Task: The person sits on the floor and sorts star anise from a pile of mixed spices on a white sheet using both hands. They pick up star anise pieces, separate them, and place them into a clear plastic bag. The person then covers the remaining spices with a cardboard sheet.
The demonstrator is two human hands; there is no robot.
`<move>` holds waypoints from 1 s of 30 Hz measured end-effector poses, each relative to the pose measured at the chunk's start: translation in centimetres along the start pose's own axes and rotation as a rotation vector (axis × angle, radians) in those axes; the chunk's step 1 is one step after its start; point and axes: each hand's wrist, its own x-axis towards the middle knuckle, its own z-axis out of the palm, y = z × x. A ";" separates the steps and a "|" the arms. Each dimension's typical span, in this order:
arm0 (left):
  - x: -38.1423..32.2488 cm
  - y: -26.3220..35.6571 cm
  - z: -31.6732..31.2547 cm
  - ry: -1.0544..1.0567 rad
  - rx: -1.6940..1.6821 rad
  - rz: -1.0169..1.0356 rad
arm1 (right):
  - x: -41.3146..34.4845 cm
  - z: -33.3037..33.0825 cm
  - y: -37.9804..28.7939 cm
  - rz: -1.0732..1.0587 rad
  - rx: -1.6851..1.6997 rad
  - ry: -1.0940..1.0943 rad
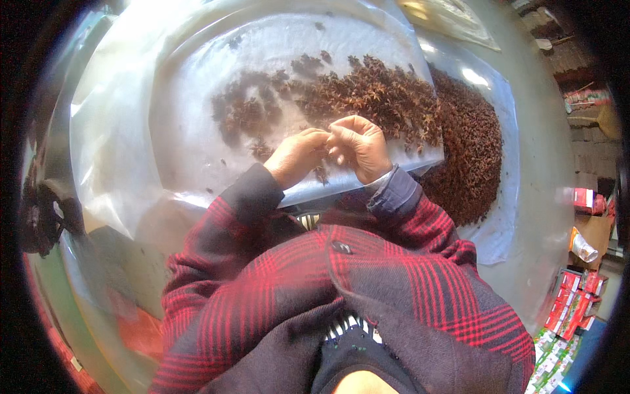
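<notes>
My left hand [298,152] and my right hand [362,147] meet fingertip to fingertip above the near edge of a white plastic sheet [192,123]. The fingers of both are bent inward, and whatever may be between them is too small or too hidden to tell. Just beyond my right hand lies a loose heap of brown star anise [384,98], which thins out to the left into smaller clusters [251,108]. A single piece of star anise [321,173] rests on the sheet just below my hands.
A large, dense pile of small reddish-brown dried pieces [467,147] lies on another plastic sheet [509,197] to the right. Red packets [573,300] and other goods line the far right. Clear plastic film [113,98] is at the left.
</notes>
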 end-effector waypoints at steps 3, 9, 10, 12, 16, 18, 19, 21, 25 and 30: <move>-0.7 2.3 -0.3 0.070 0.215 0.053 | 0.1 0.3 0.0 -0.014 0.012 0.002; -0.2 2.2 -2.3 0.103 -0.471 -0.208 | 0.0 0.1 0.1 -0.019 0.048 0.044; 0.1 2.1 -2.6 0.170 -0.487 -0.170 | -0.1 0.0 0.2 -0.017 0.070 0.066; 1.8 0.7 -3.5 0.163 -0.281 -0.060 | -0.3 0.0 0.3 -0.012 0.088 0.091; 1.1 1.3 -5.9 0.241 0.505 0.202 | -1.1 0.4 0.6 -0.014 0.026 0.045; -0.6 2.1 -7.8 0.278 0.467 0.131 | -2.3 2.3 0.9 0.044 -0.115 -0.119; -1.3 0.3 -9.6 0.298 0.419 0.148 | -3.0 3.4 1.3 0.097 -0.196 -0.257; -3.2 -2.2 -12.8 0.245 -0.175 -0.357 | -3.5 5.5 3.9 -0.022 -0.566 -0.738; -6.5 -4.0 -10.8 0.105 0.821 -0.031 | -2.7 5.6 6.1 -0.340 -0.779 -0.892; -4.5 -2.7 -7.2 -0.095 0.734 -0.051 | -2.5 3.9 5.3 0.273 -0.533 -0.471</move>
